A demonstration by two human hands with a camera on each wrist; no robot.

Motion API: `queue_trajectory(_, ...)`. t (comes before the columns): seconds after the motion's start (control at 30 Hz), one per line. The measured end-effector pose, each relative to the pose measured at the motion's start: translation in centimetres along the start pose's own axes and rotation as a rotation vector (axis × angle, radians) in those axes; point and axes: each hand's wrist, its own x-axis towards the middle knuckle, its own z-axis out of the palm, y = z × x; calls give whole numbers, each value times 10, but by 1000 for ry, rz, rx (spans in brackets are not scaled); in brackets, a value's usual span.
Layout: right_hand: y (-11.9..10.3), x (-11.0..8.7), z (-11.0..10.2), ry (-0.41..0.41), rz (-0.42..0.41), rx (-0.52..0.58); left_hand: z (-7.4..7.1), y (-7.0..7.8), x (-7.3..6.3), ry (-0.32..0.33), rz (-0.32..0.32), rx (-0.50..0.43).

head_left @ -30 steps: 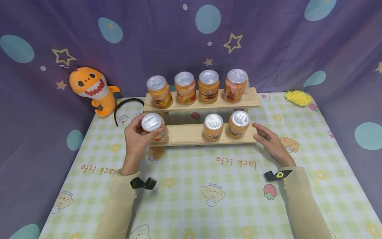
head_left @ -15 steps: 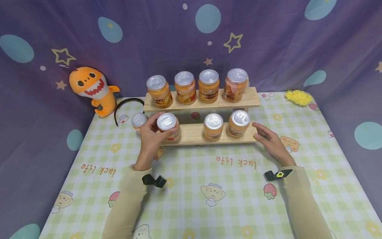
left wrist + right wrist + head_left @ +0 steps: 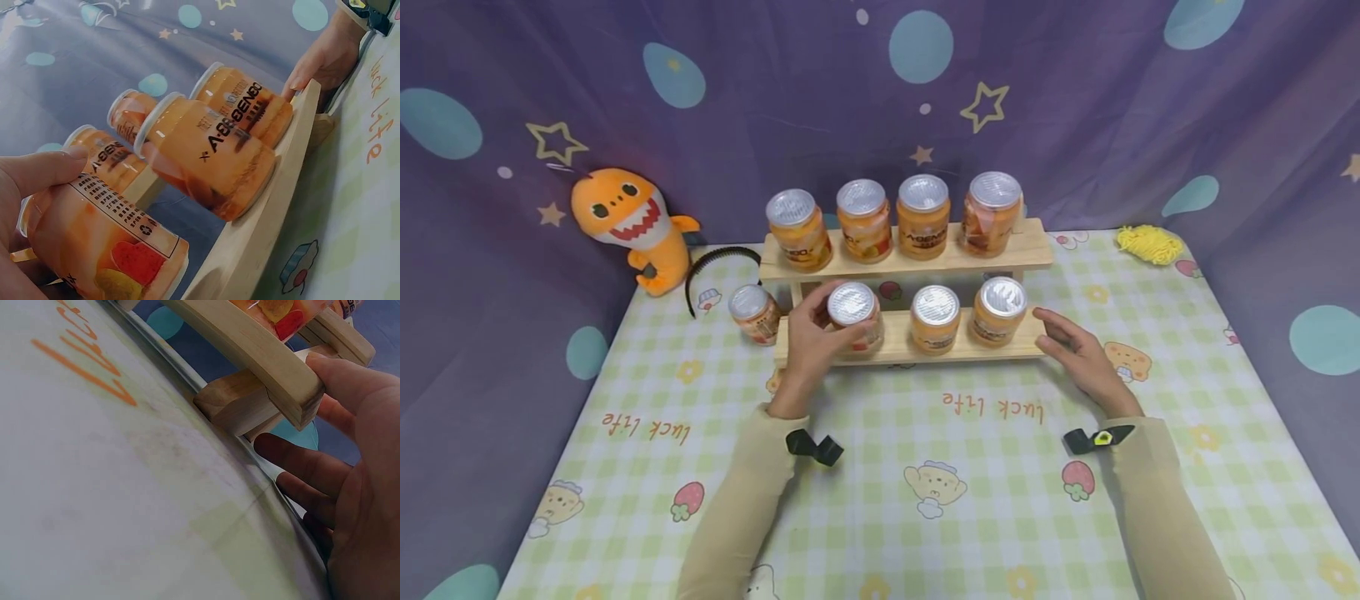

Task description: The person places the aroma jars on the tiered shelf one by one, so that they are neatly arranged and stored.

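Observation:
My left hand [image 3: 808, 343] grips a clear fruit jar [image 3: 852, 305] with a silver lid and orange contents, over the left part of the wooden rack's lower shelf [image 3: 977, 353]. In the left wrist view, my thumb lies across that jar's label [image 3: 119, 219], and its base appears at the shelf's edge; contact is unclear. To its right, two similar jars stand upright, a nearer-middle jar [image 3: 936, 320] and an end jar [image 3: 999, 312]. My right hand [image 3: 1078, 354] is at the shelf's right end, its thumb touching the wood and its other fingers loose [image 3: 369, 469].
Several more jars line the upper shelf [image 3: 902, 268]. Left of the rack, another jar [image 3: 754, 313] stands on the checked tablecloth [image 3: 880, 467], near a black headband [image 3: 696, 275] and an orange shark plush [image 3: 632, 225]. A yellow yarn bundle [image 3: 1150, 245] lies at the back right.
My left hand has slid right along the lower shelf with the fruit jar, nearer the other two. The jar on the tablecloth at left has come into sight. My right hand has stayed put.

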Motion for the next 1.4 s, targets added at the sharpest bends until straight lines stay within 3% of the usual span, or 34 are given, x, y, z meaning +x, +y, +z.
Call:
queue_trajectory(0.83,-4,-1,0,-11,35,-27,23,-9,2,-37,-55,21)
queue_trajectory(1.1,-3,0,0,-2,-9,-1,25,-9,2,-45,-57,20)
queue_trajectory(1.4,-3,0,-1,-7,13,-16,23,-9,2,-95,-63,43)
